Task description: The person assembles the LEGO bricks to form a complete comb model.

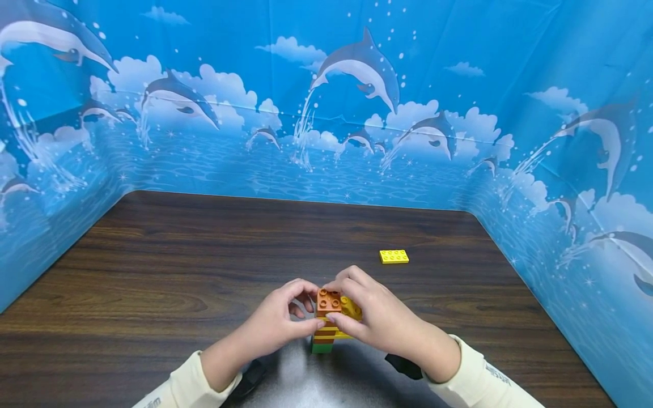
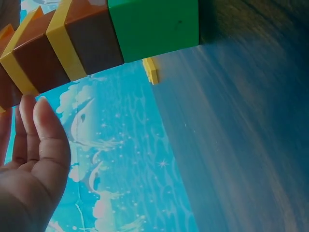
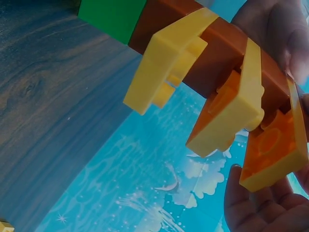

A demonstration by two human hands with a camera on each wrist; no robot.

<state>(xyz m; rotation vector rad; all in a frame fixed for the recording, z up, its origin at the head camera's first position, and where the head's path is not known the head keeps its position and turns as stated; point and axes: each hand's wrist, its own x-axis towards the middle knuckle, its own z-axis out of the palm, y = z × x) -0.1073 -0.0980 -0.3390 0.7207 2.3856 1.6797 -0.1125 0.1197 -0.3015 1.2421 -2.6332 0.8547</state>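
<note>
A tower of toy building bricks (image 1: 322,347) stands upright before me, its green brick (image 2: 157,29) at the bottom. Above that, brown bricks (image 3: 217,63) alternate with yellow plates (image 3: 166,53) that jut out to the right. An orange-brown studded brick (image 1: 329,302) tops it. My left hand (image 1: 278,317) holds the upper tower from the left, thumb in front and fingers bent behind. From the right, my right hand (image 1: 377,314) pinches the top, thumb in front and index finger behind. Its other fingertips are hidden in the head view.
One loose yellow plate (image 1: 394,256) with studs lies on the dark wood table (image 1: 204,255), beyond the right hand. A blue dolphin-print curtain (image 1: 229,153) closes off the table's back and sides.
</note>
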